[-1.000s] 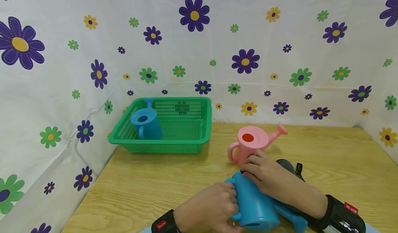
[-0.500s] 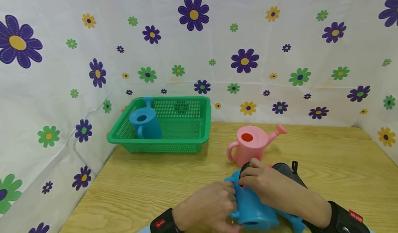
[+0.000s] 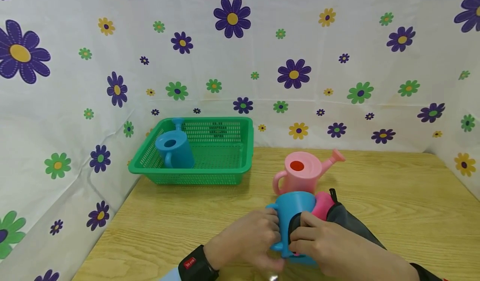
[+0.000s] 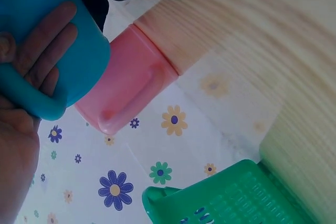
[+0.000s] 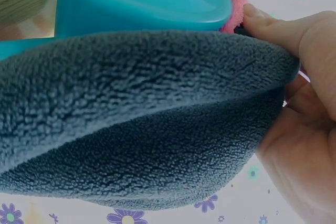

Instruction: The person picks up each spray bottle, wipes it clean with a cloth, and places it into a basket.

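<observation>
A blue watering can [image 3: 296, 204] is tipped in front of me, its flat base turned up and away. My left hand [image 3: 260, 237] grips its handle; in the left wrist view the fingers [image 4: 50, 40] pass through the handle against the wall. My right hand [image 3: 318, 243] pinches a dark grey fleecy cloth [image 5: 142, 87] with pink parts against the can's side. The cloth's pink part [image 3: 322, 205] and a black loop show beyond the can. The can's spout is hidden in the head view. Just behind stands a pink watering can [image 3: 301, 172], upright.
A green basket [image 3: 210, 177] stands at the back left of the wooden table [image 3: 180, 214]. Inside its left side is another blue watering can [image 3: 178, 152]. A flowered sheet [image 3: 210, 64] hangs behind and along the sides.
The blue can has turned so its base stands higher and its spout no longer shows. My right hand has moved down along its side with the cloth. The left hand keeps its grip.
</observation>
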### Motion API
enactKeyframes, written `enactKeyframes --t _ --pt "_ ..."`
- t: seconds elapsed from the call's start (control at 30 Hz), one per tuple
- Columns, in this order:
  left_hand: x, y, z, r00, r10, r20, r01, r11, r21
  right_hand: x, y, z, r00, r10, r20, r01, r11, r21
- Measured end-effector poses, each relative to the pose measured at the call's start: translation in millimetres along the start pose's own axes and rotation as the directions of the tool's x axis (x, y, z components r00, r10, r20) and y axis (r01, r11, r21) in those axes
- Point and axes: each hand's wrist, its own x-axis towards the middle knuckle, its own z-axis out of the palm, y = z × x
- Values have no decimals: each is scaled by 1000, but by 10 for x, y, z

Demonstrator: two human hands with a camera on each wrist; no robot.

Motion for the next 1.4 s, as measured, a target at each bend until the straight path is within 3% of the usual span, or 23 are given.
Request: enactKeyframes --t 0.07,0.27,0.63,0.77,0.93,1.1,1.4 --pt "-10 -16 12 1000 -3 -14 3 1000 3 -10 -23 -18 999 15 34 -16 1000 16" --pt "-52 -43 51 998 -6 -58 6 1000 4 -28 -41 -4 998 -55 -13 55 998 -33" --pt "-92 -44 43 998 -28 -50 27 1000 -9 -33 -36 21 998 -45 -32 44 998 -47" --pt "-98 -51 33 999 -14 -47 15 1000 19 -31 -22 8 995 -60 -82 53 995 -88" --pt "-96 -27 11 998 5 -64 -5 1000 6 5 63 7 967 -132 -217 84 973 -215" --pt "-101 15 -9 998 25 -51 -26 999 -32 24 157 39 929 -149 -339 65 967 -247" --pt "-112 70 -36 1000 24 18 -23 997 -70 2 323 36 906 -94 -412 -7 971 -237"
